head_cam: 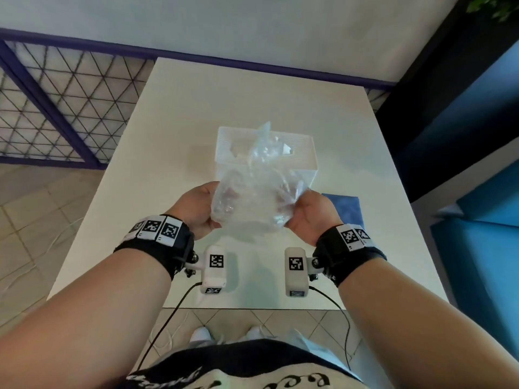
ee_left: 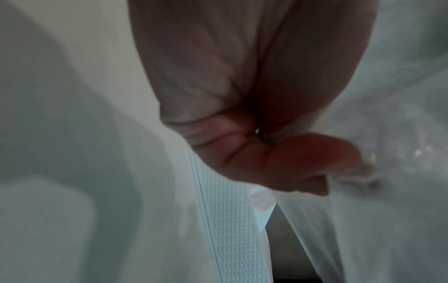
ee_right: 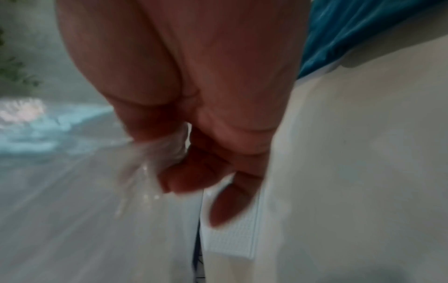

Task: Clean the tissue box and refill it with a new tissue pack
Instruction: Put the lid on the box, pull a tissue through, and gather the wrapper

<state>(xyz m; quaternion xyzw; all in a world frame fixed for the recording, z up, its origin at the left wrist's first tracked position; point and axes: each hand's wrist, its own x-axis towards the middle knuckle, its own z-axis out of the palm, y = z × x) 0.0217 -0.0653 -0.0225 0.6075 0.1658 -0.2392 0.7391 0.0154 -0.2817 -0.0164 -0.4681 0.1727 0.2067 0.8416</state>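
While your left hand and right hand each pinch a side of the crumpled clear wrapper, the tissue box stands on the desk just beyond your fingers, its slot facing up.

Tissue box: white, textured, upright at frame centre, slot in its top face. Clear plastic wrapper: crumpled, empty-looking, raised in front of the box, lower centre; contents cannot be confirmed through the glare.
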